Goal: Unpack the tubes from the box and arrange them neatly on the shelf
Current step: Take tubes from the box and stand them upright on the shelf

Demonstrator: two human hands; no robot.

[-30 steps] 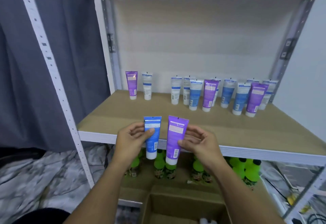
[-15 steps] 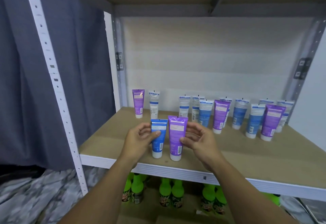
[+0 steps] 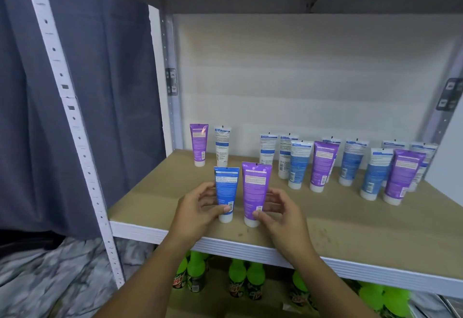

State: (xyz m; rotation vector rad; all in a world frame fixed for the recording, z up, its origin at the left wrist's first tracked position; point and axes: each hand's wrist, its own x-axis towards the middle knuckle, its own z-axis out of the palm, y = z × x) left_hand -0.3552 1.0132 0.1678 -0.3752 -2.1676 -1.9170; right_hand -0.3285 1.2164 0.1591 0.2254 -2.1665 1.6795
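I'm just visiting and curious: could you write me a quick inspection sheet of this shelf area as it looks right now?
Surface: tan shelf board with a white front edge; some bare space in front.
Job's things: blue tube and purple tube stand cap-down side by side near the front edge; a row of tubes stands upright at the back. The box is not in view.
Clutter: nothing seen on the shelf board.
Hands: left hand grips the blue tube; right hand grips the purple tube.
Cables: nothing seen.
Surroundings: green-capped bottles on the level below; grey curtain at left; white back wall.
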